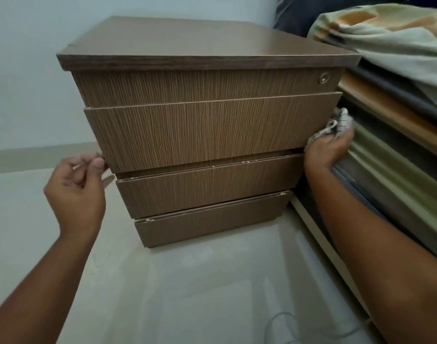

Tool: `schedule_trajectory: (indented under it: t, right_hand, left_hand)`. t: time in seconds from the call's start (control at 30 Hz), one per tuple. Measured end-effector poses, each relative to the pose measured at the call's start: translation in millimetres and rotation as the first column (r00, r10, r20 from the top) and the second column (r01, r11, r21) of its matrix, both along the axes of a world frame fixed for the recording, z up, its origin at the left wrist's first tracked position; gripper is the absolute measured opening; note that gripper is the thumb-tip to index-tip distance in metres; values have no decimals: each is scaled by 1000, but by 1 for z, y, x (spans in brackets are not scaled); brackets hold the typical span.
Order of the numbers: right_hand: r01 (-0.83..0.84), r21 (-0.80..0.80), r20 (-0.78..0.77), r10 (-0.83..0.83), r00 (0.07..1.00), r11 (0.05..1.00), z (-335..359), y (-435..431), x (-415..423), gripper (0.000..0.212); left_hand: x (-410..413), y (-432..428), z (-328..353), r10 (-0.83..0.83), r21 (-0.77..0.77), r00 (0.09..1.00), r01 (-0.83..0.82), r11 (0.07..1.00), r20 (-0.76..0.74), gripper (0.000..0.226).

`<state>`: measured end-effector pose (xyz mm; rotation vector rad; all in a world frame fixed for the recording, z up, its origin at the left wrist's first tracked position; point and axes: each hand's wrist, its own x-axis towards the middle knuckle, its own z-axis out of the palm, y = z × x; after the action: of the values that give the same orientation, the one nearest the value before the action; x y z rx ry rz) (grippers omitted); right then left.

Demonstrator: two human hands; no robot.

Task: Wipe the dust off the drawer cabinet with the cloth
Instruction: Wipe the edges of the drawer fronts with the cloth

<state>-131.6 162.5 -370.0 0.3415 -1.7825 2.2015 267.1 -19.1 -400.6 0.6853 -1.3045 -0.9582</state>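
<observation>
on the pale floor, one brown wood-grain drawer cabinet (pixel 207 135) with four drawer fronts; left hand (pixel 76 192) pinches the second front's edge, right hand (pixel 329 150) clutches one checked grey-white cloth (pixel 336 125), partly hidden.

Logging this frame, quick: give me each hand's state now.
Left hand: fingers curled, pinching the left edge of the second drawer; nothing else held.
Right hand: closed on the cloth, at that drawer's right edge.

No text, label, brand, number or sign can be read anywhere in view: the drawer cabinet (pixel 207 135) shows only plain wood grain on its fronts and top, with a small round unmarked lock (pixel 323 78) at the far right of its top drawer
</observation>
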Motion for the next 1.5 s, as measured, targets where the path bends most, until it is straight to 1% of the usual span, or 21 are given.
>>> schedule_trajectory:
  t: [0.03,0.07,0.13,0.27,0.37,0.47,0.57,0.67,0.73,0.8,0.83,0.87,0.93,1.0,1.07,1.13,1.23,1.27,1.33,1.37,1.5]
  right_hand:
    - [31,-24,39,-30,999,999,3,6,1,55]
    - [60,-48,-16,-61,998,997,5,10,6,56]
    - [62,-86,-199,-78,977,994,7,12,19,58]
    - [15,-2,-424,-14,906,1000,6,4,51,59]
    - [-48,67,-534,76,842,997,6,-7,81,60]
    - [-174,103,-557,201,806,979,9,-19,115,63]
    - [-271,109,-572,284,770,956,13,-35,148,68]
    - [-375,133,-606,374,702,918,15,-53,188,66]
    - [-428,206,-617,456,641,880,9,-66,216,62]
    - [-480,309,-580,563,589,821,0,-75,244,57]
    - [-491,372,-585,610,535,788,-6,-79,255,53]
    - [-468,444,-608,641,469,764,-13,-83,264,48]
    - [-316,603,-640,681,355,732,-26,-88,276,43]
    - [-160,730,-606,738,298,664,-37,-89,281,48]
    - [-63,787,-573,765,294,614,-45,-88,282,51]
    - [-26,792,-573,757,314,611,-47,-88,283,49]
    - [-2,781,-584,730,354,625,-48,-85,278,43]
    - [18,777,-589,717,373,629,-49,-83,274,43]
    - [74,764,-609,680,409,641,-53,-76,260,44]
    - [97,754,-623,659,421,650,-55,-71,251,45]
    - [167,689,-693,573,437,705,-61,-51,208,44]
  left_hand:
    - [3,3,-9,5,25,999,-6,1000,44,19]
    - [7,6,-18,3,37,995,-7,999,97,20]
    - [11,12,-34,-14,42,980,5,999,199,17]
    - [9,19,-41,34,-63,919,-9,998,393,29]
    - [6,24,-37,60,-106,907,-17,994,417,26]
    - [2,30,-36,69,-89,911,-36,995,407,23]
    - [3,36,-37,76,-71,922,-53,996,380,19]
    - [9,46,-42,90,-91,930,-61,994,355,18]
    - [11,52,-46,79,-99,937,-48,994,339,23]
    - [11,56,-47,56,-69,954,-37,997,296,29]
    - [11,57,-46,58,-53,957,-45,998,286,31]
    - [10,56,-46,75,-47,952,-63,997,297,31]
    - [10,55,-48,133,-84,917,-110,990,375,24]
    - [11,54,-49,159,-100,896,-129,987,415,24]
    - [12,53,-49,162,-117,893,-124,985,419,29]
    - [12,51,-51,159,-142,888,-107,984,431,31]
    - [13,50,-55,170,-174,880,-101,980,443,16]
    - [13,49,-57,165,-176,885,-96,980,434,18]
    - [11,50,-59,164,-195,900,-90,977,404,33]
    - [10,50,-61,156,-200,903,-80,977,400,36]
    - [5,53,-68,138,-203,915,-64,977,379,37]
